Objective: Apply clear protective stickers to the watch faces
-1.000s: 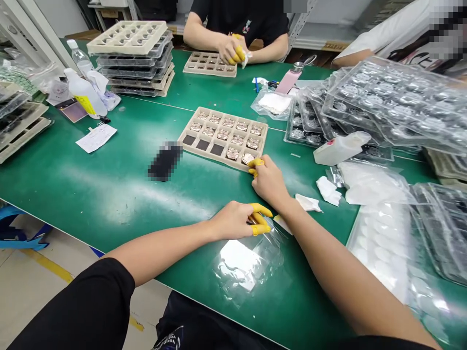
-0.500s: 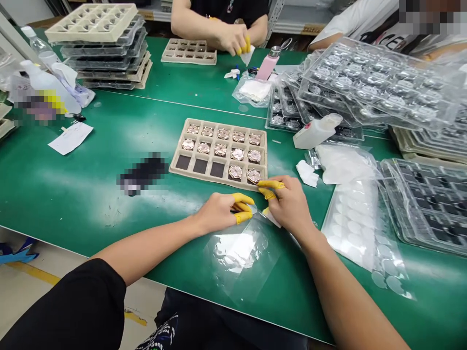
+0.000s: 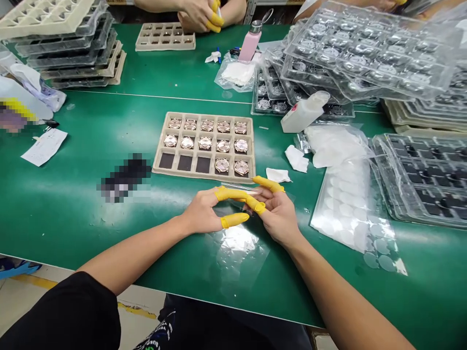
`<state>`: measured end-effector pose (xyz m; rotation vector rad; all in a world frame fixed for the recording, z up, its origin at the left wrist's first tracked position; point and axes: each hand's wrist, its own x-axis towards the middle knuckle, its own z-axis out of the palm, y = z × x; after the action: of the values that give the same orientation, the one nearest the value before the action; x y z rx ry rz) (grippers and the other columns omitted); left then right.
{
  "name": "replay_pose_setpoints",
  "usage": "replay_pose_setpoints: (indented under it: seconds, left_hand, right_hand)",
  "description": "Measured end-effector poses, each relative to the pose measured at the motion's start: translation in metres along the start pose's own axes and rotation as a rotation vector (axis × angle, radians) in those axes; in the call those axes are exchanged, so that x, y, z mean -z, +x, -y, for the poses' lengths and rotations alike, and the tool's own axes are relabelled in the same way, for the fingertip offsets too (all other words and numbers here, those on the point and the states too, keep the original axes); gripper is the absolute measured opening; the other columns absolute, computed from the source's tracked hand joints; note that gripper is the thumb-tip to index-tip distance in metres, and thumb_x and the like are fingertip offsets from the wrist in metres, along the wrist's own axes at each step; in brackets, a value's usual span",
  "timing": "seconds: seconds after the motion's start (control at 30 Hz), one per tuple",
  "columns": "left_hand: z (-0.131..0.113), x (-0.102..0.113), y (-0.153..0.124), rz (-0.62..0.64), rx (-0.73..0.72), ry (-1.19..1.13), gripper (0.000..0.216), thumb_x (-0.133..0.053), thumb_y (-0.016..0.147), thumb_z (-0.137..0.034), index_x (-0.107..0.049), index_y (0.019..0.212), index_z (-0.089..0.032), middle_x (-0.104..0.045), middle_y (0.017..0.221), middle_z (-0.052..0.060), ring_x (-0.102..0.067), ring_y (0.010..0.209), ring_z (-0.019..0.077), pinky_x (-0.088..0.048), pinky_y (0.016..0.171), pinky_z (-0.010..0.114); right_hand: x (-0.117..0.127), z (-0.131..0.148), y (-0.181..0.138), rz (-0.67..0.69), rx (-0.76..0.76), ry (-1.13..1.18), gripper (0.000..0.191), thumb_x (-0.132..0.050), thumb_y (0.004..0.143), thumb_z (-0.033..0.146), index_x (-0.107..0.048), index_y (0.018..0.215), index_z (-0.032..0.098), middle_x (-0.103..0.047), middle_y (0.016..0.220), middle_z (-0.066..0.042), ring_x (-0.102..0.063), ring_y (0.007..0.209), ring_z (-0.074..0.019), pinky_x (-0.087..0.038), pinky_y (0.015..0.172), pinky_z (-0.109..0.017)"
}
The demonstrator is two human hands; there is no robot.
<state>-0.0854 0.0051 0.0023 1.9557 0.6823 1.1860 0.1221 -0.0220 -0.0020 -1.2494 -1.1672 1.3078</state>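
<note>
My left hand (image 3: pixel 204 214) and my right hand (image 3: pixel 279 214) meet just in front of a beige tray (image 3: pixel 156 167), both with yellow finger cots. Together they pinch a clear plastic film (image 3: pixel 237 248) that lies on the green table (image 3: pixel 73 204) and rises between my fingertips. Most of the tray's pockets hold round rose-gold watch cases (image 3: pixel 222 165); three pockets at its near left are dark and bare.
A sheet of round clear stickers (image 3: pixel 346 209) lies to the right. A white squeeze bottle (image 3: pixel 304 113), white wipes (image 3: pixel 296 158) and stacked clear blister trays (image 3: pixel 365 53) sit further right. Stacked trays (image 3: pixel 65 43) are at far left. Another person's hands (image 3: pixel 199 17) work opposite.
My right hand has left the tray's corner and joined my left hand at the film. My left fingers have spread and lifted the film's edge. The view has tilted down.
</note>
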Motion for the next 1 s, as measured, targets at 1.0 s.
replay_pose_setpoints:
  seconds: [1.0]
  left_hand:
    - [-0.002,0.002,0.001,0.102,0.048,0.037,0.03,-0.076,0.092,-0.037,-0.08,0.117,-0.02,-0.084,0.113,0.006,-0.081,0.101,0.0192,-0.066,0.096,0.033]
  right_hand:
    - [0.009,0.015,0.002,0.095,-0.157,0.076,0.061,-0.097,0.065,0.042,-0.061,0.112,0.031,-0.071,0.095,0.0,-0.062,0.059,-0.0137,-0.055,0.054,-0.032]
